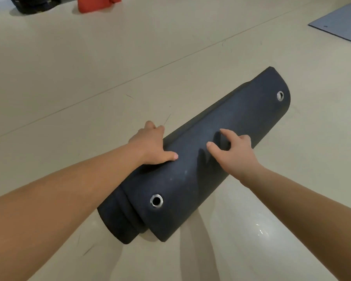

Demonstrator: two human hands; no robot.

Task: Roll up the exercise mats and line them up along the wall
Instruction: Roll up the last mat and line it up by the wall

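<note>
A dark navy exercise mat (227,126) lies rolled up on the pale floor, running from near left to far right. Its loose outer flap shows two metal eyelets, one near each end. My left hand (150,146) grips the roll's left side, thumb on top and fingers wrapped over the far edge. My right hand (233,151) hovers just above the middle of the roll with fingers spread and curled, casting a shadow on the mat. A second mat (340,23), grey-blue, lies flat on the floor at the far right.
A red object (97,4) and a dark bag-like object (32,5) sit on the floor at the far left. The beige floor (89,67) has thin seam lines crossing it.
</note>
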